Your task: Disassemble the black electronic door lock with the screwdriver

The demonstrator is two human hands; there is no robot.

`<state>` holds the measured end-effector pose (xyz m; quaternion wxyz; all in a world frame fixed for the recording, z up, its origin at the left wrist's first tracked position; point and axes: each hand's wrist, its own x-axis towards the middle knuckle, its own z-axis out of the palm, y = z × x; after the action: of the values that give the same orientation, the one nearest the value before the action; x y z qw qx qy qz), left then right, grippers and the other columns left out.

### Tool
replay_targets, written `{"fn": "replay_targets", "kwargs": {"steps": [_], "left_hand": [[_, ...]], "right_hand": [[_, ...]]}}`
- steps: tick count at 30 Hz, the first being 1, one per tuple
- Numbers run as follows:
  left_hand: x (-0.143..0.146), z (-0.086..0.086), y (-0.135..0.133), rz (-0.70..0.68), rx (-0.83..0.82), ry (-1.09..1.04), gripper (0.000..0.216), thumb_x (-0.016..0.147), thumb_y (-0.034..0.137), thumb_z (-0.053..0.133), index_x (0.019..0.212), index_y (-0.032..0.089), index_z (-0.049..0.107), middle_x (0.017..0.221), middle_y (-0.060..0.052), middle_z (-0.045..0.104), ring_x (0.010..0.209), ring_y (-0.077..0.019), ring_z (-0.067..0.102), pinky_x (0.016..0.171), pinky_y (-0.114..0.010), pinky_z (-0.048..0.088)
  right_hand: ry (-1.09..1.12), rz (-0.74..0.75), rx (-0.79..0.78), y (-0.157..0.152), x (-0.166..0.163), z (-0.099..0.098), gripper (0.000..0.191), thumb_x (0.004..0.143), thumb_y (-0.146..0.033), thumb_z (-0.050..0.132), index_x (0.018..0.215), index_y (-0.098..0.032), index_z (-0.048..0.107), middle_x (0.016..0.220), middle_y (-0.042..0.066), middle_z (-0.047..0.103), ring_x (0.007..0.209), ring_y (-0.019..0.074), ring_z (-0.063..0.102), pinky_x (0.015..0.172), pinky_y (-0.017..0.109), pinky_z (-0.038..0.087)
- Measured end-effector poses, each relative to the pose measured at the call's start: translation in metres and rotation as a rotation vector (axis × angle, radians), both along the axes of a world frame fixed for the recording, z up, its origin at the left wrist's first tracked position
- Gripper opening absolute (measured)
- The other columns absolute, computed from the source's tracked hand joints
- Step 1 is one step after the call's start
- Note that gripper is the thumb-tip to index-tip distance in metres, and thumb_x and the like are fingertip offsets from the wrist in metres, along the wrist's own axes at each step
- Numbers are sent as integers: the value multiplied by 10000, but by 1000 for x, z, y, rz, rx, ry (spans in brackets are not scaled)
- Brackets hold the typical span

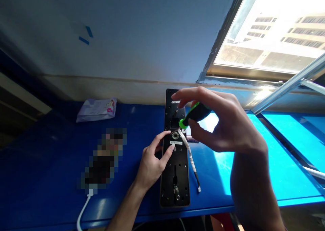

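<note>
A long black door lock panel [180,176] lies on the blue table, its back face up. It has screw holes, a square spindle hole and a white label. My left hand [151,163] grips its left side, with the thumb on the face near the label and the index fingertip by the spindle hole. My right hand [223,119] is closed around a green and black screwdriver [196,116], held tilted. The screwdriver's tip points down to the panel beside my left index finger; exact contact is too small to tell. A white-wrapped cable [190,153] runs off the panel's right side.
A blue table [142,122] stands against the wall. At the back left lies a pale purple packet [98,109]. A blurred-out object [105,160] with a white cable [83,207] is to the left. Metal bars [286,85] cross at the right below a bright window.
</note>
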<state>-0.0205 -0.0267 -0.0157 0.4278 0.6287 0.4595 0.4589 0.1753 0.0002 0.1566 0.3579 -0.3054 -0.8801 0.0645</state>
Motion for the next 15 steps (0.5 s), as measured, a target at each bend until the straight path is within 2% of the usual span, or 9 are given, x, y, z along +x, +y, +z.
{"fn": "replay_targets", "kwargs": {"steps": [5,8,10,15], "left_hand": [[0,0,0,-3,-6,13,391,994,376,673,1377,301,636,1293,-12,779,1140,-216,773,1009,-328,625],[0,-2,-1,1,-6,16,395,997,387,674,1382,310,631,1305,-8,775,1157,-216,767,1018,-325,620],[0,-3,-1,2,-13,11,399,997,395,679,1385,319,629,1312,-2,773,1165,-215,764,1015,-317,620],[1,-4,0,10,-20,6,394,995,416,681,1374,318,634,1310,-6,769,1129,-214,774,994,-311,626]], "right_hand": [[7,-34,16,2,-1,-1,276,964,-189,697,1237,-147,703,1040,48,788,813,124,730,727,257,571],[2,13,2,2,-1,-1,402,920,-74,634,1315,-146,664,1120,57,776,908,137,737,773,256,581],[-9,36,0,0,-2,-2,474,890,-58,631,1358,-136,639,1174,72,763,995,157,729,829,272,583],[5,-15,47,-2,-4,-3,200,990,-238,697,1176,-172,726,969,15,771,782,107,690,692,250,533]]}}
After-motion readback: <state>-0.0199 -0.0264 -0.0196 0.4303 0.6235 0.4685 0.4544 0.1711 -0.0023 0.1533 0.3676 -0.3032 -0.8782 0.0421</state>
